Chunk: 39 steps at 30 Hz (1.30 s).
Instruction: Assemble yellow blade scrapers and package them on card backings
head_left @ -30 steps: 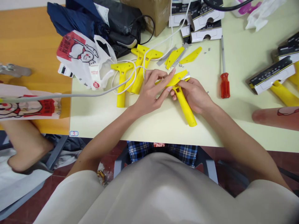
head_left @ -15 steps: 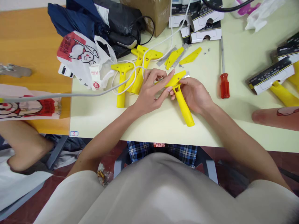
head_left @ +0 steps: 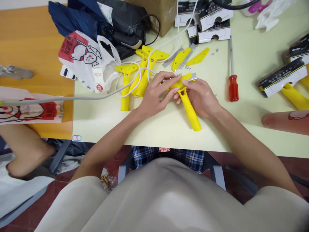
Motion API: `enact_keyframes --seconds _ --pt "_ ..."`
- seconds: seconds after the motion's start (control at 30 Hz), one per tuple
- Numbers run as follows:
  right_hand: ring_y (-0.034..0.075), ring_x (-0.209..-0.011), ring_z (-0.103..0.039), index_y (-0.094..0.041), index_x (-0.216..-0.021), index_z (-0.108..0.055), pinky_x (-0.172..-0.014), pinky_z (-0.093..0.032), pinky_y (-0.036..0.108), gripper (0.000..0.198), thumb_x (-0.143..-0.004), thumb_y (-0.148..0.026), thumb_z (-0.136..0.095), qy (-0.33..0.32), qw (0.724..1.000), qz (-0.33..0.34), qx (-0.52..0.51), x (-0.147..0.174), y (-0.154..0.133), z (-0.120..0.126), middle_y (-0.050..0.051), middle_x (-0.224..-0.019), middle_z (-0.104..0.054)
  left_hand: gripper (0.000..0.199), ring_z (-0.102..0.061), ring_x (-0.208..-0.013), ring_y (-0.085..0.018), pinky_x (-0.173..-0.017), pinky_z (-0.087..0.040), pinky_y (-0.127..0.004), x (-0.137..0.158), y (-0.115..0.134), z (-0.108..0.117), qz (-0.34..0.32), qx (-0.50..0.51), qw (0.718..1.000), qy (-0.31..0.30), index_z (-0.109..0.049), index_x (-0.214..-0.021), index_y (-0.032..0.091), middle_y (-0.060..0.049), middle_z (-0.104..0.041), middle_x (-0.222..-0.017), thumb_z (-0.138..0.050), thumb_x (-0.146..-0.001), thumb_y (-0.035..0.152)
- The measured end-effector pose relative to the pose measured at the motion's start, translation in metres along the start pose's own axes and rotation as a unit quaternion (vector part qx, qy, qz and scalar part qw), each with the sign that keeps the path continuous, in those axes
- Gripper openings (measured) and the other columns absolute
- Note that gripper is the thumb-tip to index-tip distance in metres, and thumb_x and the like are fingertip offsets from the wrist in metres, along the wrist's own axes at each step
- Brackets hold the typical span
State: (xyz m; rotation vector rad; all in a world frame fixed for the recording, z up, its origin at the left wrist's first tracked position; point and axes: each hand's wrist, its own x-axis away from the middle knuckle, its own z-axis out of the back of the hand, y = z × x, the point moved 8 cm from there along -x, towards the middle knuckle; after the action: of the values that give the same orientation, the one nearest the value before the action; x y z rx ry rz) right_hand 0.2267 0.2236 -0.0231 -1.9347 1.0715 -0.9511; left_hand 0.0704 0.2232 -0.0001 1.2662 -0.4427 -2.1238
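Observation:
Both hands hold a yellow scraper [head_left: 189, 109] over the table, its handle slanting down to the right. My left hand [head_left: 158, 93] is closed on the left side of its head, with fingertips on the yellow plate. From the right, my right hand [head_left: 201, 96] grips the head, its thumb lying on top. A bit of grey blade [head_left: 193, 76] sticks out at the head's right end. Just beyond lie loose yellow cover plates [head_left: 198, 57], metal blades [head_left: 187, 58] and small screws [head_left: 187, 67]. Other yellow scraper handles [head_left: 125, 87] rest left of my left hand.
A red-handled screwdriver [head_left: 233, 87] lies to the right. Black-and-white boxes [head_left: 213, 34] are stacked at the back, with another box [head_left: 282, 77] at far right. White cable [head_left: 106, 96] crosses the left side near a plastic bag [head_left: 83, 56]. Another person's arm [head_left: 26, 145] shows at left.
My right thumb has moved up onto the top of the scraper's head. My left hand has hardly shifted, and the scraper stays in about the same place.

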Motion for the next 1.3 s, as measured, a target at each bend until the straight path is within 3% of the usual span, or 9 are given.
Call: enact_keyframes --seconds 0.23,0.4,0.5,0.73,0.9,1.3 --pt "0.020 -0.096 -0.081 -0.017 -0.104 -0.065 -0.072 -0.071 0.028 0.071 -0.083 -0.073 -0.103 0.002 0.999 -0.003 0.040 -0.001 0.005 0.000 0.009 -0.100 -0.078 0.041 -0.081 -0.124 -0.027 -0.107 -0.068 -0.047 -0.002 0.005 0.002 0.009 0.059 0.998 0.011 -0.077 -0.158 0.036 -0.010 -0.079 -0.132 -0.072 -0.118 0.046" --pt "0.019 -0.096 -0.082 -0.018 -0.110 -0.067 -0.074 -0.072 0.028 0.065 -0.087 -0.068 -0.101 0.011 0.998 -0.005 0.064 0.001 0.002 0.001 0.007 -0.099 -0.077 0.037 -0.081 -0.119 -0.023 -0.104 -0.068 -0.044 0.001 -0.004 0.002 0.045 0.054 0.997 0.030 -0.079 -0.152 0.037 -0.006 -0.080 -0.126 -0.073 -0.118 0.050" --pt "0.017 -0.092 -0.081 -0.018 -0.115 -0.069 -0.073 -0.071 0.027 0.064 -0.089 -0.067 -0.100 0.014 0.997 0.000 0.071 0.002 0.001 0.002 0.006 -0.100 -0.077 0.035 -0.081 -0.111 -0.021 -0.097 -0.069 -0.042 0.002 -0.006 0.003 0.035 0.053 0.997 0.050 -0.080 -0.151 0.037 -0.006 -0.081 -0.119 -0.073 -0.118 0.048" --pt "0.018 -0.098 -0.083 -0.021 -0.118 -0.067 -0.070 -0.069 0.024 0.074 -0.082 -0.074 -0.103 0.040 0.997 0.001 0.064 -0.002 0.007 0.006 0.006 -0.108 -0.079 0.027 -0.081 -0.108 -0.021 -0.093 -0.065 -0.038 0.004 -0.014 0.002 0.063 0.076 0.993 0.057 -0.086 -0.137 0.031 -0.006 -0.083 -0.116 -0.076 -0.116 0.045" --pt "0.021 -0.106 -0.085 -0.023 -0.121 -0.064 -0.074 -0.072 0.026 0.076 -0.088 -0.085 -0.092 0.052 0.997 0.010 0.055 -0.004 0.011 0.011 0.004 -0.099 -0.077 0.032 -0.081 -0.113 -0.022 -0.095 -0.064 -0.038 0.008 -0.022 0.000 0.105 0.082 0.990 0.036 -0.084 -0.139 0.036 -0.005 -0.082 -0.121 -0.073 -0.117 0.055" --pt "0.019 -0.097 -0.084 -0.023 -0.114 -0.062 -0.069 -0.069 0.026 0.076 -0.087 -0.088 -0.091 0.061 0.998 0.019 0.024 -0.003 0.010 0.012 0.003 -0.095 -0.075 0.047 -0.080 -0.110 -0.020 -0.077 -0.069 -0.029 0.009 -0.025 -0.002 0.202 0.112 0.972 0.037 -0.086 -0.127 0.028 -0.008 -0.080 -0.120 -0.075 -0.111 0.071"
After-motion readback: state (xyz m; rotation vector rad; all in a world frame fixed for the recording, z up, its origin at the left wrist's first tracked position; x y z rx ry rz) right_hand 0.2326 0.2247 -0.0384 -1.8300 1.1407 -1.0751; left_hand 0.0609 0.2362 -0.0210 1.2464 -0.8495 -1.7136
